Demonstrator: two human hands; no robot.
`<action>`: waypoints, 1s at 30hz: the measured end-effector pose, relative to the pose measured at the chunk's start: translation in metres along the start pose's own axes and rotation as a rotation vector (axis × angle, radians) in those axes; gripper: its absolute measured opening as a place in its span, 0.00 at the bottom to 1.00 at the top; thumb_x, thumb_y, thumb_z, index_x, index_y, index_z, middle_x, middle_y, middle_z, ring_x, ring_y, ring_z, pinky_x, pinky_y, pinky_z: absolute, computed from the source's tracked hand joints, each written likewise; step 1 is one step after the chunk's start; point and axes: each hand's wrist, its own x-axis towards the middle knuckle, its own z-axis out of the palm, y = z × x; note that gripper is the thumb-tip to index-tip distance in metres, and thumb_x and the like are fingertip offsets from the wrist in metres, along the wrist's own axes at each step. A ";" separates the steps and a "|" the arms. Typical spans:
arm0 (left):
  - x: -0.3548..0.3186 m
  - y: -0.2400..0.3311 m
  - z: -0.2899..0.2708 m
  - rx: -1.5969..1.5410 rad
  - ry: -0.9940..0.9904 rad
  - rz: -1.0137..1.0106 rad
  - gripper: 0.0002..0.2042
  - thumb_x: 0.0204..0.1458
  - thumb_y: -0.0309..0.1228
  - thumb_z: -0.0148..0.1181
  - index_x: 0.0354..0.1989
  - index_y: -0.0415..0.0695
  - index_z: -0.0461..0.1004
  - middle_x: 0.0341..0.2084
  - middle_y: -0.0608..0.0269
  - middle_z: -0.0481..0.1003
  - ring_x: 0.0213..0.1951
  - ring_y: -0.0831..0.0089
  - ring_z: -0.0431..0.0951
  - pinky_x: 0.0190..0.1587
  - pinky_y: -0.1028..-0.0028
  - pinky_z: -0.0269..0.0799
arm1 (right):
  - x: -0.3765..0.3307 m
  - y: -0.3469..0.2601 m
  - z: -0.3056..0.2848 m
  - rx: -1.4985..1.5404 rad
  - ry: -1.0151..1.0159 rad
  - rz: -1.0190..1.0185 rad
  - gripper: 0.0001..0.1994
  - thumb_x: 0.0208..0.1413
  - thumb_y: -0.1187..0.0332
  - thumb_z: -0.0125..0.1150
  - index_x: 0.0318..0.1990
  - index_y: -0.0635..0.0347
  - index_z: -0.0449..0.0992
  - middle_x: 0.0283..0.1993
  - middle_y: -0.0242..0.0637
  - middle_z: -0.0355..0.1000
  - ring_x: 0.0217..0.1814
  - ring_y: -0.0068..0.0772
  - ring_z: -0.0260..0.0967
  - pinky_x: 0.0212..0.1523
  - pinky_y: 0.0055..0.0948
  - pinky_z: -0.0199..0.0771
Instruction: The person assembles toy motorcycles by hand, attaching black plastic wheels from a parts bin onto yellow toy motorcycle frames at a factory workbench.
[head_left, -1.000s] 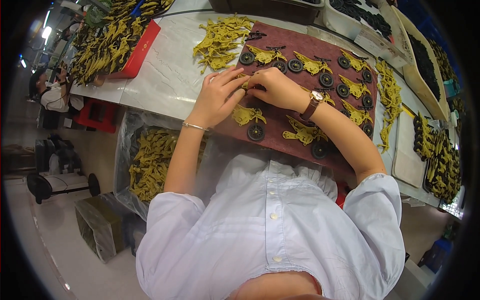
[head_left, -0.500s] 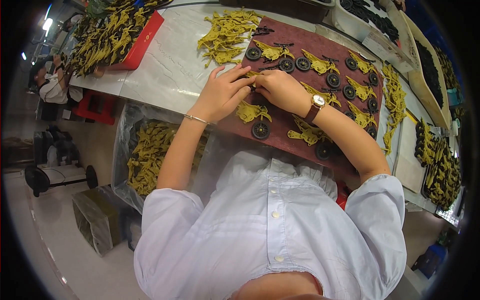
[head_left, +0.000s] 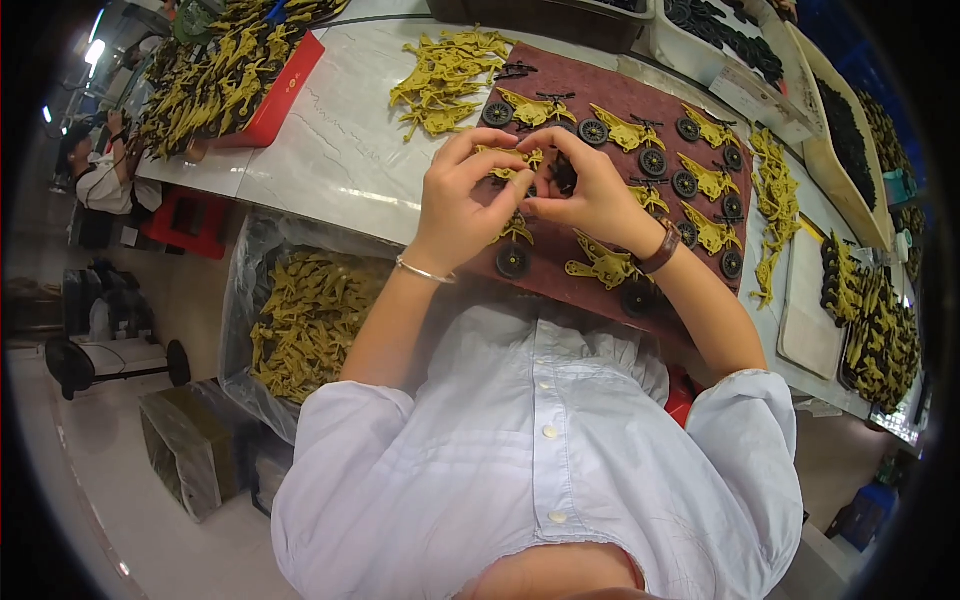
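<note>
Above a maroon mat point(head_left: 600, 75), my hands meet around a small yellow toy motorbike body point(head_left: 533, 158). My left hand point(head_left: 463, 195) pinches it between thumb and fingertips. Curled beside it, my right hand point(head_left: 598, 195) holds a dark round part that looks like a black wheel point(head_left: 563, 176); the fingers partly hide it. Under the hands lies another yellow body with a black wheel point(head_left: 512, 261). Several yellow bodies with black wheels and handlebars, such as this toy motorbike point(head_left: 628, 130), lie in rows on the mat.
Loose yellow bodies point(head_left: 450, 75) are piled beyond the mat, more point(head_left: 772, 200) to its right. A red tray point(head_left: 290, 90) of assembled pieces stands at left, above a plastic-lined container of yellow bodies point(head_left: 310, 320). White bins point(head_left: 690, 42) of black parts line the far right.
My hands have lifted slightly off the mat and turned, opening a gap between the palms. A dark round part now shows in my right hand. The view has shifted slightly.
</note>
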 end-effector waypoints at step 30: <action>-0.064 -0.001 -0.033 0.242 -0.194 -0.081 0.14 0.47 0.25 0.54 0.44 0.45 0.76 0.54 0.60 0.70 0.58 0.59 0.67 0.58 0.62 0.57 | -0.024 -0.014 0.037 -0.143 -0.021 -0.101 0.07 0.49 0.72 0.63 0.33 0.66 0.75 0.27 0.42 0.73 0.28 0.35 0.71 0.30 0.28 0.70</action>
